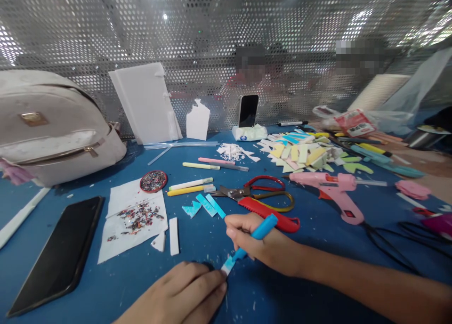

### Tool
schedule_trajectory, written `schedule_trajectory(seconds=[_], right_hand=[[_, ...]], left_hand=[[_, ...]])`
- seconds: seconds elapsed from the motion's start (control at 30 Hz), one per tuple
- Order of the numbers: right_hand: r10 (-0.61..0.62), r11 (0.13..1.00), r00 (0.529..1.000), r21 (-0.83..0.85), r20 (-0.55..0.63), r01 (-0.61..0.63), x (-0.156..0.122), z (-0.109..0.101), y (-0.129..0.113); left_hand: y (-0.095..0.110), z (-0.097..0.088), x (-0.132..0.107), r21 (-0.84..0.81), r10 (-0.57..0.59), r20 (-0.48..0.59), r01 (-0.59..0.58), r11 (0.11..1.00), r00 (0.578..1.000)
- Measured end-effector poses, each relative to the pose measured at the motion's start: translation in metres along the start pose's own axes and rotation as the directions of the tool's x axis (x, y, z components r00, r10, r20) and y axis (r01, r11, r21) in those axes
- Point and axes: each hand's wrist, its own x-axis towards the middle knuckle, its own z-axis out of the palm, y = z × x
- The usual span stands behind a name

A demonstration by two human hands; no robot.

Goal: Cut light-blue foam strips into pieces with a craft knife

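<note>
The left hand (185, 288), fingers together, steadies a part-blue strip (229, 265) toward the near edge of the table (201, 241); the right hand (273, 251) pinches a blue marker (265, 226), tip on the strip. Beyond lie scissors (236, 193); a backpack (60, 140) stands toward the far-left corner.

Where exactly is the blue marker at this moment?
In the head view, the blue marker is in the lower half, just right of centre, in the right hand, its tip at the partly blue strip by the left hand.
</note>
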Motion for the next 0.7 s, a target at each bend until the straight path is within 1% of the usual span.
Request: schedule_trajectory(seconds=[0.13,0.3,0.47,0.57,0.63,0.67,0.7], right_hand=[[-0.011,1.000,1.000,0.009,0.000,0.011,0.000,0.001,0.002],[-0.025,1.000,1.000,0.019,-0.004,0.025,0.000,0.001,0.004],[-0.023,0.999,1.000,0.030,-0.021,0.024,-0.001,0.001,0.002],[-0.023,1.000,1.000,0.015,-0.010,0.023,-0.001,0.001,0.002],[-0.023,1.000,1.000,0.005,0.010,0.023,-0.001,0.001,0.002],[-0.018,1.000,1.000,0.002,0.011,0.018,-0.001,0.001,0.002],[-0.013,1.000,1.000,0.001,0.000,0.013,-0.001,0.001,0.002]], left_hand=[[0.000,-0.001,0.002,-0.005,-0.007,0.020,0.007,1.000,1.000],[0.000,0.000,0.003,-0.008,-0.009,-0.013,0.009,1.000,1.000],[-0.001,0.003,0.001,-0.012,-0.005,0.006,0.005,1.000,1.000],[-0.001,-0.001,0.004,-0.019,-0.008,-0.011,0.008,1.000,1.000],[-0.002,-0.011,0.010,-0.017,0.009,0.021,-0.009,1.000,1.000],[-0.003,-0.016,0.013,-0.015,0.020,0.058,-0.019,1.000,0.998],[-0.004,-0.022,0.016,-0.019,0.026,0.220,-0.022,1.000,0.975]])
